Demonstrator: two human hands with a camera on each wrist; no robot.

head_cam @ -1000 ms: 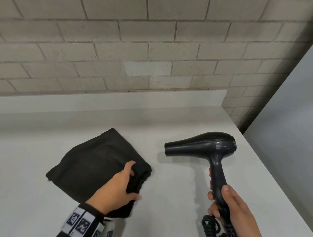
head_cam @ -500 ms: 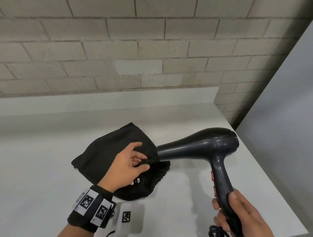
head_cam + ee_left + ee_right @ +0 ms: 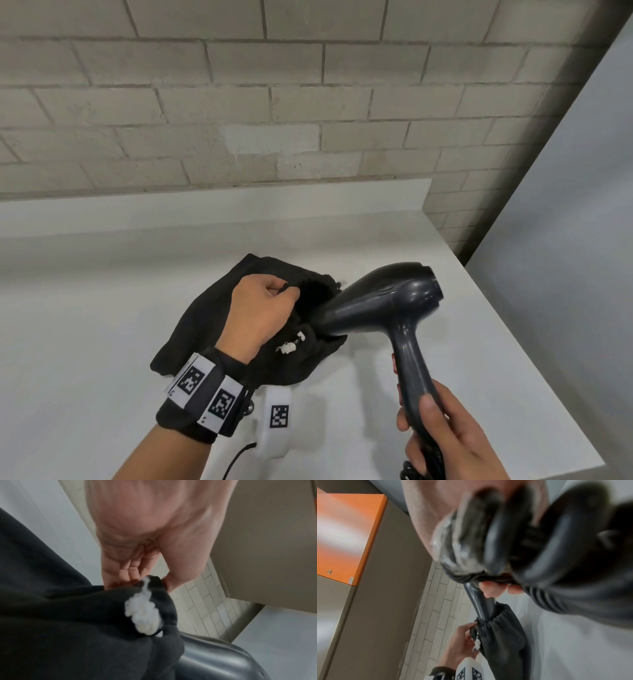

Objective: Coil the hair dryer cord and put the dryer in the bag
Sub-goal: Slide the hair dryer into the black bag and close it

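Observation:
A black drawstring bag [image 3: 202, 329] lies on the white counter [image 3: 102, 308], its mouth lifted toward the right. My left hand [image 3: 263, 308] pinches the gathered rim of the bag [image 3: 152, 582] and holds it up. A white knotted drawstring [image 3: 144, 615] hangs from the rim. My right hand [image 3: 445, 435] grips the handle of the dark grey hair dryer [image 3: 387, 305] together with the coiled cord [image 3: 573, 595]. The dryer's nozzle is inside the bag's mouth [image 3: 489, 620]; its body and handle remain outside.
A brick wall [image 3: 274, 102] runs behind the counter. A grey panel [image 3: 565, 240] stands at the right, past the counter's right edge. An orange cabinet face [image 3: 347, 534] shows in the right wrist view.
The dryer has moved left and its nozzle has entered the bag's mouth. My left hand has lifted the bag's rim higher and now pinches it.

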